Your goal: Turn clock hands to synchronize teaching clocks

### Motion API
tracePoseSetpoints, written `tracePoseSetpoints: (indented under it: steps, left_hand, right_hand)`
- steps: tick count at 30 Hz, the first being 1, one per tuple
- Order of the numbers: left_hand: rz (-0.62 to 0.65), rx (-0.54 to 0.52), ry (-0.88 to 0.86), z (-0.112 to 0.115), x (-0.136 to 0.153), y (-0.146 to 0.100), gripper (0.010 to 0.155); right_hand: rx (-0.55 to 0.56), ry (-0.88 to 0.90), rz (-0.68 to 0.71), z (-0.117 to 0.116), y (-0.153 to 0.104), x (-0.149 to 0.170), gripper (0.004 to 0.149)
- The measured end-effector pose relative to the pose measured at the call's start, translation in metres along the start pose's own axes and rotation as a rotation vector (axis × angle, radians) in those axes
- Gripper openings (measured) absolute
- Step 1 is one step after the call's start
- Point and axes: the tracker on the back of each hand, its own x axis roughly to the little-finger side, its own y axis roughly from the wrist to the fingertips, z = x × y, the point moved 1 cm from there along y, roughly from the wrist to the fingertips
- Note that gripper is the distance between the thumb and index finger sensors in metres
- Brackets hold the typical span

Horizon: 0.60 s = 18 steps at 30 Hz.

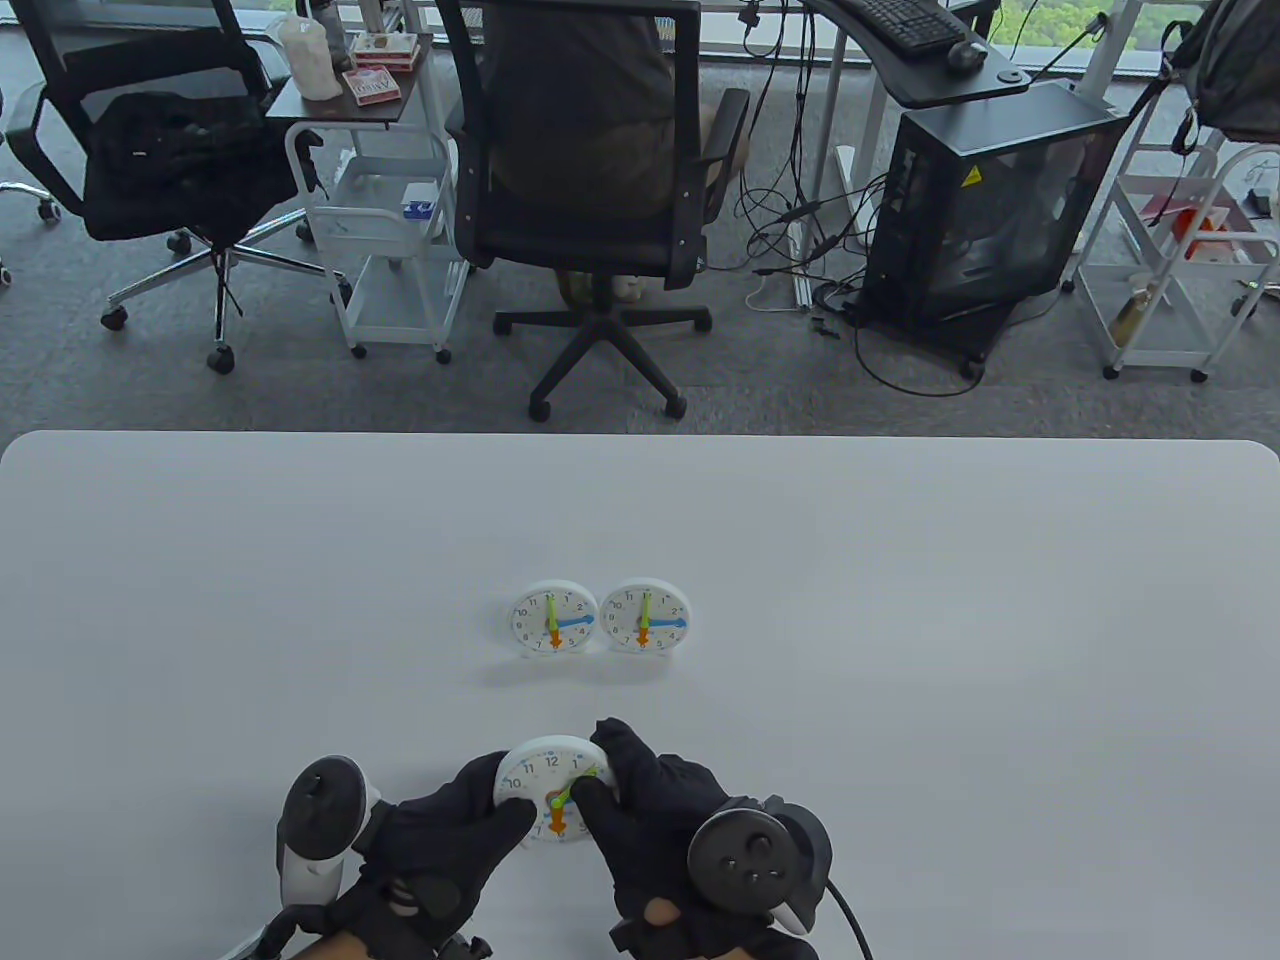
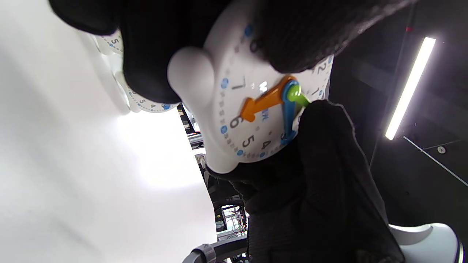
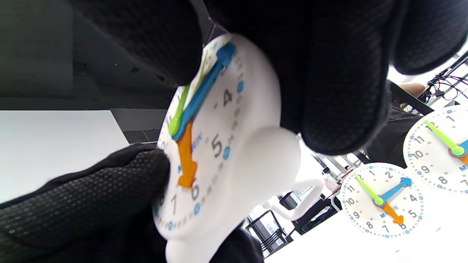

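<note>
Both hands hold one clock (image 1: 552, 790) at the table's (image 1: 900, 620) near edge: the left hand (image 1: 440, 840) grips its left rim, the right hand (image 1: 660, 800) wraps the right rim, a fingertip (image 1: 592, 795) on the green hand (image 1: 580, 782). Two more clocks (image 1: 600, 617) stand side by side farther back, touching, well apart from the held one. Only the wrist views show the blue hand (image 3: 204, 91), hidden under the glove from above, near 3, and the orange hand (image 2: 263, 102) at 6.
</note>
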Motion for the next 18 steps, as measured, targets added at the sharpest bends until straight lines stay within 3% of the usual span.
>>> tracePoseSetpoints:
  steps: [18]
  left_hand:
    - [0.045,0.015,0.153,0.0051,-0.0066,-0.0002,0.053]
  right_hand:
    - [-0.014,-0.022,-0.034,0.0,0.0,0.002,0.068]
